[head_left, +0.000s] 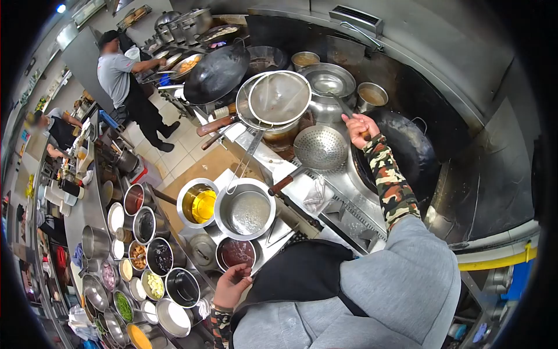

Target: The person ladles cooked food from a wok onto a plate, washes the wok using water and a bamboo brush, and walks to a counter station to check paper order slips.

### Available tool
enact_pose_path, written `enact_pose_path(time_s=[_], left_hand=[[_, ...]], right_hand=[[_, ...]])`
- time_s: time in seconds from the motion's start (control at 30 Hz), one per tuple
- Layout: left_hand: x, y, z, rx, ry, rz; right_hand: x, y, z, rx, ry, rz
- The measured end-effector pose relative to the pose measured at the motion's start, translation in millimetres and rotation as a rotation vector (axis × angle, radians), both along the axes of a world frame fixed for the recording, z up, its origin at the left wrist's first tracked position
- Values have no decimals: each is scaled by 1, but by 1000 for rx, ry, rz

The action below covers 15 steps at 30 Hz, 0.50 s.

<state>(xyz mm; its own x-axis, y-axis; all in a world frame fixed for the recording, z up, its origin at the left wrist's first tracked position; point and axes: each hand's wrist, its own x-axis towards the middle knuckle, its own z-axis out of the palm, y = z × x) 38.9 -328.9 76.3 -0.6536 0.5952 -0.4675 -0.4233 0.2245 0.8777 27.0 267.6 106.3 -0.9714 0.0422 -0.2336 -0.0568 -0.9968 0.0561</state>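
Note:
My right hand (361,129) is wrapped round the handle of a ladle (343,106), whose far end reaches toward a metal pot of clear liquid (330,80). Below that hand sits a large dark wok (401,151). My left hand (231,285) hangs by my apron, loosely curled with fingers apart and nothing visible in it. Closest to it is a pot of reddish-brown sauce (236,253). A perforated skimmer (321,148) with a wooden handle lies between the wok and the counter. Round mesh strainers (280,98) rest on a pot to the left.
Pots of yellow oil (199,203) and cloudy liquid (245,213) stand left of me. Several containers of sauces and chopped ingredients, including greens (123,306), crowd the left counter. A co-worker (119,78) stands at another wok. A tilted wok (218,75) is further back.

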Motion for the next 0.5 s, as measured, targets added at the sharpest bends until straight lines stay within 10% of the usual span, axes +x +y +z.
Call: enact_pose_path(time_s=[0.5], left_hand=[[-10, 11, -15, -12, -11, -78]], right_hand=[[89, -25, 9, 964, -765, -78]])
